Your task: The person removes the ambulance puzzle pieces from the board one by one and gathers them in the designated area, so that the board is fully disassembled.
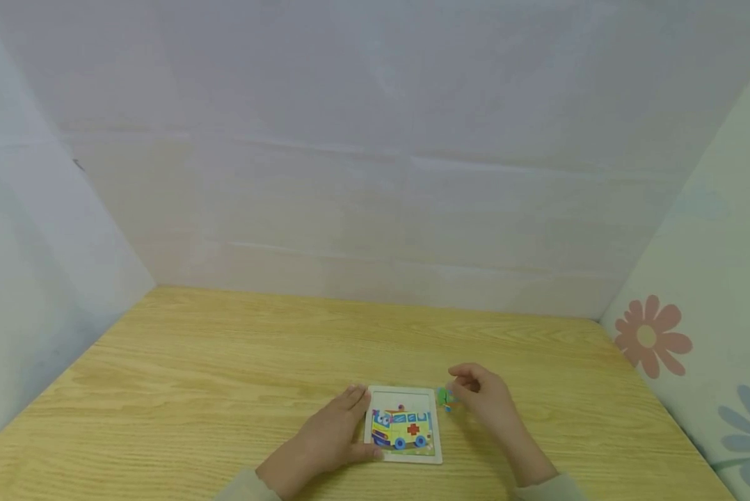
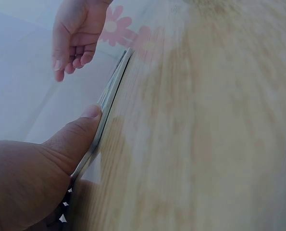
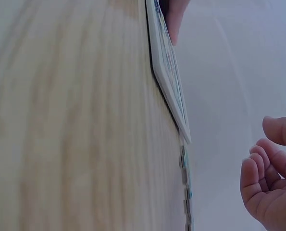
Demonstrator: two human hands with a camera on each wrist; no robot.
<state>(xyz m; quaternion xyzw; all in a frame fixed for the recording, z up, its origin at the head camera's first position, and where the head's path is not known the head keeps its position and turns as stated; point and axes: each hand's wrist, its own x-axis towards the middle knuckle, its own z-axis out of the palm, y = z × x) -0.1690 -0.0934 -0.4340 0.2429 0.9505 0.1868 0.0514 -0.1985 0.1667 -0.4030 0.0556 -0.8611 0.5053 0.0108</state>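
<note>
A jigsaw puzzle tray (image 1: 406,459) with a pale frame lies flat on the table. Its lower part shows a yellow ambulance picture (image 1: 406,428); its upper strip is plain and pale. My left hand (image 1: 334,428) rests along the tray's left side, fingers straight near the top corner, thumb touching the lower corner. Right of the tray lie small colourful puzzle pieces (image 1: 444,399), partly overlapping in view with my right hand (image 1: 484,396). That hand hovers above them with loosely curled fingers and nothing between them. In the right wrist view, the pieces (image 3: 185,161) appear edge-on.
The wood-grain table (image 1: 256,348) extends to both sides and behind the tray. A pale sheet wall (image 1: 375,209) stands at the back, and a side wall with printed flowers (image 1: 653,337) rises at the right.
</note>
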